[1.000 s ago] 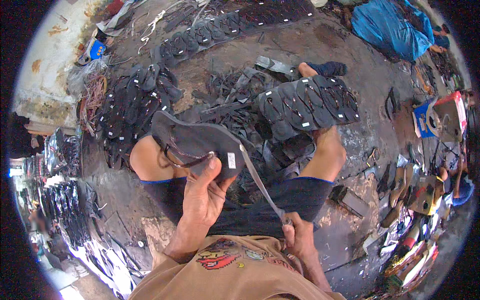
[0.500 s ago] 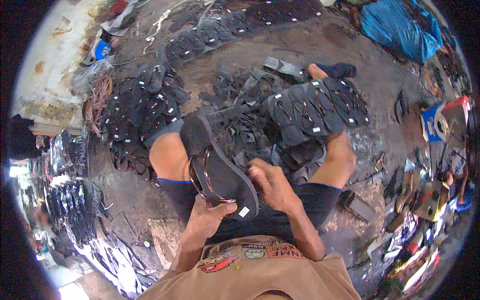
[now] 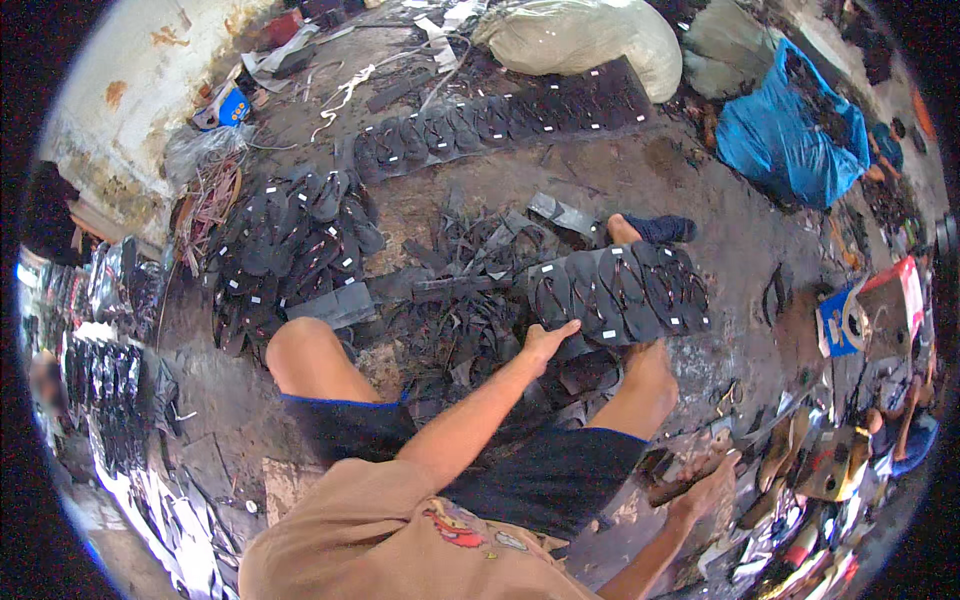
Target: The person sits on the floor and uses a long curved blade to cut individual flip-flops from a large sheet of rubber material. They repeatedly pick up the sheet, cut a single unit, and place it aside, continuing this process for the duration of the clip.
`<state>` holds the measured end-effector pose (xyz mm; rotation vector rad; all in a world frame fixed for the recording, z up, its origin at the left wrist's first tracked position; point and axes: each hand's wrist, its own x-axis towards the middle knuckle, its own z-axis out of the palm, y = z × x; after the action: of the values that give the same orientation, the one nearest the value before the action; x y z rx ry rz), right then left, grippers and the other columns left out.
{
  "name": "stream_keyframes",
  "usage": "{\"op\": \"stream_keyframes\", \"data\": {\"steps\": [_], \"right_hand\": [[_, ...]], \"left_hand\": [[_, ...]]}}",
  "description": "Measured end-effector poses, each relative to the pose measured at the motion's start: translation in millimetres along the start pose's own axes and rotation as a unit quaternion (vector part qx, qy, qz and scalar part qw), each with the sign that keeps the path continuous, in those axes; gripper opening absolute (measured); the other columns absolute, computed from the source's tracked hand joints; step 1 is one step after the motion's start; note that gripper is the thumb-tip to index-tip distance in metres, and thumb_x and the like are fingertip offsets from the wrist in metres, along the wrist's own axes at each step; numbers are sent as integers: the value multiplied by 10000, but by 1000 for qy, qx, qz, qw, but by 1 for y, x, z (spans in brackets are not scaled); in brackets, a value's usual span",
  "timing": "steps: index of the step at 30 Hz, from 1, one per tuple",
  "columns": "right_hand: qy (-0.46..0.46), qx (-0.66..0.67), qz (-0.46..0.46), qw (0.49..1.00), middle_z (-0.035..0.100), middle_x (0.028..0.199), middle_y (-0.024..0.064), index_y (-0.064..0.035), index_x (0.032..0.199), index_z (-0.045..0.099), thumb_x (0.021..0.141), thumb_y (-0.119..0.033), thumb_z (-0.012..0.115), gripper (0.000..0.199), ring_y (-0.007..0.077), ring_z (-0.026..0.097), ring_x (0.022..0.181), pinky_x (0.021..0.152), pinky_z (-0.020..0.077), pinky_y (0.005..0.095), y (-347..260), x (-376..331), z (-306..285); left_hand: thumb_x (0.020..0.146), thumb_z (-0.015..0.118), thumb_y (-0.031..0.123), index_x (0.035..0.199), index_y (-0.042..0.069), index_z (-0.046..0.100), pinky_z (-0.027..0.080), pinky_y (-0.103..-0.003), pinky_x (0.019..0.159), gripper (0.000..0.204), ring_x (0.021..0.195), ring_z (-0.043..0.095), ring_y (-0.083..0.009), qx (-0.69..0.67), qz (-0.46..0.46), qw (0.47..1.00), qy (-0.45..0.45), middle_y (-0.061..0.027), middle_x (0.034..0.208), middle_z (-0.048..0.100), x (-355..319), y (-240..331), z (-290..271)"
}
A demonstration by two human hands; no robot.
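Observation:
My left hand (image 3: 548,346) reaches out to a row of black flip-flops (image 3: 620,295) lying side by side, with white tags and shiny bronze-coloured straps. Its thumb lies on top at the row's near left edge, and the other fingers are partly hidden; the hand looks closed on the edge flip-flop. Low on the right, my right hand (image 3: 708,488) is closed on the end of a dark brown oblong block (image 3: 672,486), which lies at a slant. Between my knees spreads a heap of black strips and scraps (image 3: 465,325).
A pile of tagged black flip-flops (image 3: 290,240) lies left, and a longer row (image 3: 500,120) stretches across the far floor. Behind are a pale sack (image 3: 590,45) and blue bag (image 3: 790,130). A box (image 3: 890,305) and clutter stand right. Someone's limbs show at the right edge.
The flip-flop held over my lap is no longer there. My left hand has moved forward to the row; my right has gone down right to the block, whose slant has changed. The view has tilted up.

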<state>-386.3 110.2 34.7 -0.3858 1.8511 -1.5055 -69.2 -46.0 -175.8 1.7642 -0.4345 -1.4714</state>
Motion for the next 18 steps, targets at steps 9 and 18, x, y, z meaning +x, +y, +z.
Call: {"op": "stream_keyframes", "data": {"steps": [9,18], "right_hand": [[-123,-73,-15,990,436,681,-13,-82,1139,569,1111,-489,452,425,96,426,518,458,351,261,36,-12,-10],[-420,-178,34,890,528,741,7,-34,1221,560,1069,-195,561,221,95,487,574,519,422,279,39,-94,110]], "left_hand": [[720,916,467,1124,-49,705,544,-484,943,689,1030,725,-399,189,202,931,238,-242,1085,751,-69,68,-13],[760,863,514,1324,-121,556,526,-552,964,903,1114,665,-513,263,95,891,356,-329,1176,691,-47,-11,-116]]}}
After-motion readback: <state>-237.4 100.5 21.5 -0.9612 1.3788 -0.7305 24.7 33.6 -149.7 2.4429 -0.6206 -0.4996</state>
